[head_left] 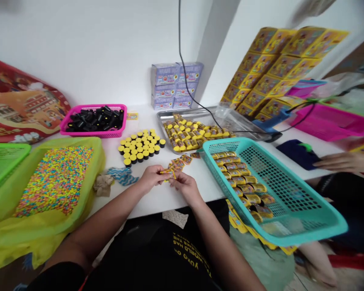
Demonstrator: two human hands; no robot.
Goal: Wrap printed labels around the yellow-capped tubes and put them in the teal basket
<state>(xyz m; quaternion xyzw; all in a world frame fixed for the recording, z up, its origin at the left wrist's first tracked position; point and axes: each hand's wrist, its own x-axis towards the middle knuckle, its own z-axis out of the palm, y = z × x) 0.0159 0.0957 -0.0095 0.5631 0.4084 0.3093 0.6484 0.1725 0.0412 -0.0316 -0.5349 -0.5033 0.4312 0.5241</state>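
Sticker (168, 172) | long axis left-right | left hand (151, 178), right hand (185, 187) pinch its ends

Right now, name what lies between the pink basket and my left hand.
Head view: a cluster of yellow-capped tubes stands between the pink basket and the left hand.

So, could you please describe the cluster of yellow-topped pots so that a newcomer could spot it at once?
On the white table, look between the pink basket and the steel tray. The yellow-topped pots stand upright in a tight cluster. Unlike the wrapped ones lying in the tray, they are plain black.
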